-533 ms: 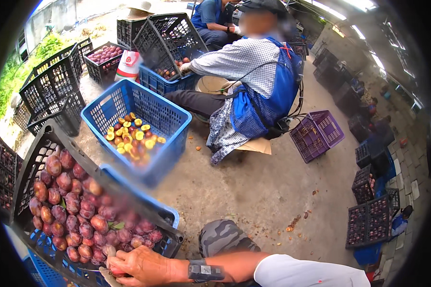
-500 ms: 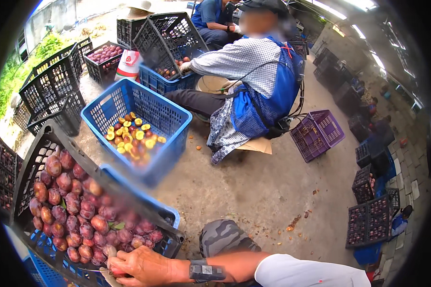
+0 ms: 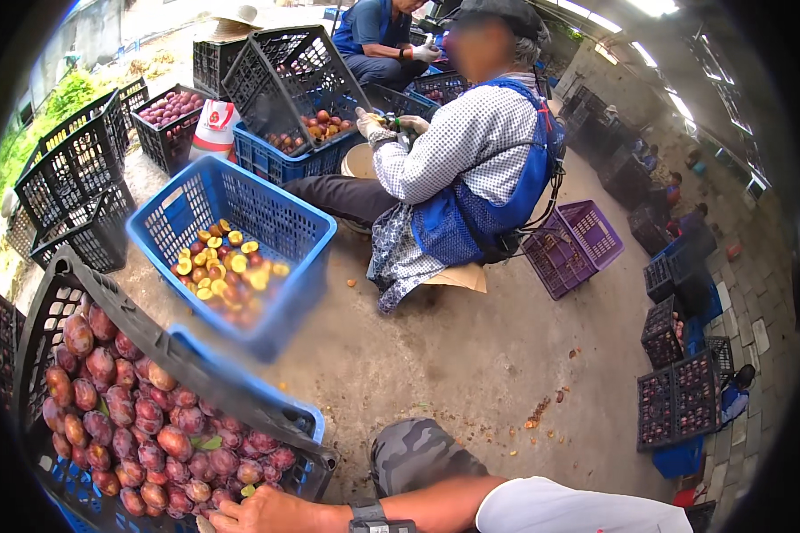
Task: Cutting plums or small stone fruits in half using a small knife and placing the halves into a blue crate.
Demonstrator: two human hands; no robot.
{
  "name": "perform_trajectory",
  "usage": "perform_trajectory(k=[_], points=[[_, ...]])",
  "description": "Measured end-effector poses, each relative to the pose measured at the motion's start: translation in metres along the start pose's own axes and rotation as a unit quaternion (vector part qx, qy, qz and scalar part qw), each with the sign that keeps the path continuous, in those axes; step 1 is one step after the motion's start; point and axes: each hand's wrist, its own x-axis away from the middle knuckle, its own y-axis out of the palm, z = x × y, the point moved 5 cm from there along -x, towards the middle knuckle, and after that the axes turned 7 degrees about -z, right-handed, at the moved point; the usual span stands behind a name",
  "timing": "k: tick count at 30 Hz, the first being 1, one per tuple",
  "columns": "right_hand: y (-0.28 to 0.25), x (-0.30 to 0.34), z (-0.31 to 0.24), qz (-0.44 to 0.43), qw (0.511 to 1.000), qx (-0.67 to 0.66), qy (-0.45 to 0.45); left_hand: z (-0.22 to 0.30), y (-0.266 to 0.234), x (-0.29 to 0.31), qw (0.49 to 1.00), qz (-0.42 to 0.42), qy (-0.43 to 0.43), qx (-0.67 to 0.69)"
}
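Observation:
At the bottom edge is my right hand [image 3: 271, 513], with a dark watch [image 3: 370, 513] on its wrist. Its fingers look curled, but their tips are cut off by the frame, so what they hold cannot be made out. Just beyond it, a tilted black plastic crate [image 3: 142, 302] is heaped with reddish-purple plums [image 3: 151, 413] and a few green leaves. My left hand does not show. Farther off, a blue basket [image 3: 262, 200] contains halved plums [image 3: 227, 266] with yellow flesh, partly smeared by a blur.
A seated co-worker [image 3: 458, 151] in a blue apron faces a blue crate of plums [image 3: 280, 164]. Behind sits another person [image 3: 369, 35]. Black crates [image 3: 76, 186] stand at left, a purple crate [image 3: 564, 258] at right. My camouflage-covered knee [image 3: 418, 457] is near the plum crate.
My right hand has sunk toward the bottom edge, and the reddish thing under its fingers no longer shows. The seated co-worker's gloved hands have come up from the crate to chest height.

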Motion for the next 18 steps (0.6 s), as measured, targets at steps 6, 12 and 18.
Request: perform_trajectory(k=[6,12,18], points=[[0.004,0.0,0.002,0.039,0.999,-0.013,-0.011,-0.002,0.012,-0.006,0.972,-0.143,0.011,0.188],[0.007,-0.003,-0.002,0.038,0.999,0.003,-0.017,-0.013,-0.027,-0.014,0.948,-0.233,0.007,0.214],[-0.009,0.003,-0.007,0.024,0.999,-0.035,-0.005,-0.033,-0.073,-0.024,0.932,-0.261,0.045,0.248]])
